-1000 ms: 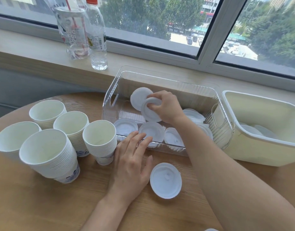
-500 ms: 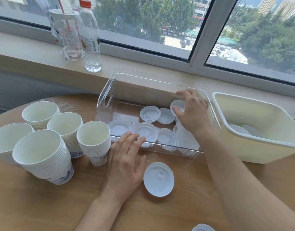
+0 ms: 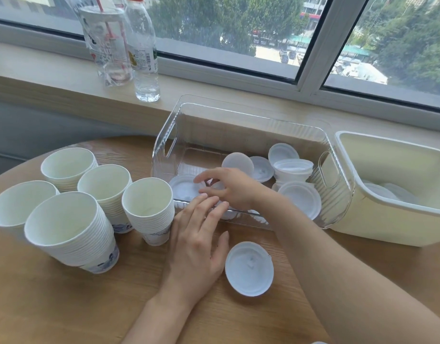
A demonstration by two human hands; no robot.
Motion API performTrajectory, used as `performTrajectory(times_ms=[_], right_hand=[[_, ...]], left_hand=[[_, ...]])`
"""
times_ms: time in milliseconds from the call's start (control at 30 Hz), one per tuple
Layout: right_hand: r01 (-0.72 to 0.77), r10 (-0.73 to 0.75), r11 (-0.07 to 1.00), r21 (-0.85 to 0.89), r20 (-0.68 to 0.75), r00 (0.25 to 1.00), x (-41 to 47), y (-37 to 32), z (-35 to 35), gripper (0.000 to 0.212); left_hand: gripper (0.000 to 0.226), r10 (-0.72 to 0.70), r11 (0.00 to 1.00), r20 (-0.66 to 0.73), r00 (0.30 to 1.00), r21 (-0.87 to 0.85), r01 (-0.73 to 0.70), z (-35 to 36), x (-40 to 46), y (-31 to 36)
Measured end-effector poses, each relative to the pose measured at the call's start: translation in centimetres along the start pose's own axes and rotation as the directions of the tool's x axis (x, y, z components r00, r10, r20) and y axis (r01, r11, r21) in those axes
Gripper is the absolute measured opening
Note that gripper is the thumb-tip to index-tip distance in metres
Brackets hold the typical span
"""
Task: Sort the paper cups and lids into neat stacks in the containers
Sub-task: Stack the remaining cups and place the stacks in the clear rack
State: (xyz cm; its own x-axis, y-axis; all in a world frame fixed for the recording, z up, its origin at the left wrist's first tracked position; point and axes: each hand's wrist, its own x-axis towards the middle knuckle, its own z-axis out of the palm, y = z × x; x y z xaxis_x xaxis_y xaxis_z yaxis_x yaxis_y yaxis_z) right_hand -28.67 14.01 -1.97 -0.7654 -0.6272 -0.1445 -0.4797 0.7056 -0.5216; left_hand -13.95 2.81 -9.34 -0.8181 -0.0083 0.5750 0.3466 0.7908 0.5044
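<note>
Frankly, we are finding no writing we can read: the label on the water bottle [image 3: 142, 50] is too blurred, and the blue print low on the paper cups shows no words. We are counting five cup stacks [image 3: 70, 229] standing upright at the left of the wooden desk [image 3: 40, 306], packed close, several touching; the nearest one is leaning slightly. One white lid [image 3: 249, 268] is lying alone on the desk just right of our left hand [image 3: 196, 249]. Inside the clear container [image 3: 333, 194] we are seeing roughly eight lids, some overlapping, with a short stack [image 3: 293, 170] toward its right end; the exact number is hard to tell through the ribbed wall. The cream container [image 3: 387, 227] is sitting to the right, touching the clear one, with at least two lids on its floor.

Our left hand is resting flat on the desk, fingers straight and loosely spread, fingertips reaching the clear container's near wall. Our right hand [image 3: 228, 187] is reaching over that wall into the container, fingers curled above a lid [image 3: 184, 188] at the left end; motion blur is keeping us from telling whether it is pinching it. A plastic drink cup [image 3: 107, 45] with a straw is standing beside the bottle on the windowsill [image 3: 40, 80]. Open desk is lying along the near edge, in front of the cups and below the lone lid.
</note>
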Motion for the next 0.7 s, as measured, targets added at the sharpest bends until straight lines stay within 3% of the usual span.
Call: performTrajectory(times_ms=[167, 433, 600, 700], right_hand=[[0.01, -0.009, 1.0, 0.022, -0.038, 0.999, 0.1, 0.5, 0.2, 0.018], [0.008, 0.012, 0.998, 0.056, -0.342, 0.94, -0.4, 1.5, -0.6, 0.018], [-0.069, 0.099, 0.995, 0.076, -0.543, 0.834, -2.2, 1.6, -4.2, 0.017], [-0.233, 0.236, 0.968, 0.09, -0.632, 0.738, -4.0, 2.6, -7.2, 0.02]], left_hand=[[0.051, 0.002, 1.0, 0.005, 1.0, 0.001, -0.002, 0.0, 0.0, 0.1], [0.048, -0.003, 1.0, 0.013, 1.0, -0.004, 0.003, -0.1, 0.0, 0.1], [0.05, -0.003, 1.0, 0.011, 1.0, -0.026, 0.003, -0.2, 0.1, 0.2], [0.049, -0.005, 1.0, 0.008, 1.0, -0.024, 0.005, -0.2, 0.0, 0.2]])
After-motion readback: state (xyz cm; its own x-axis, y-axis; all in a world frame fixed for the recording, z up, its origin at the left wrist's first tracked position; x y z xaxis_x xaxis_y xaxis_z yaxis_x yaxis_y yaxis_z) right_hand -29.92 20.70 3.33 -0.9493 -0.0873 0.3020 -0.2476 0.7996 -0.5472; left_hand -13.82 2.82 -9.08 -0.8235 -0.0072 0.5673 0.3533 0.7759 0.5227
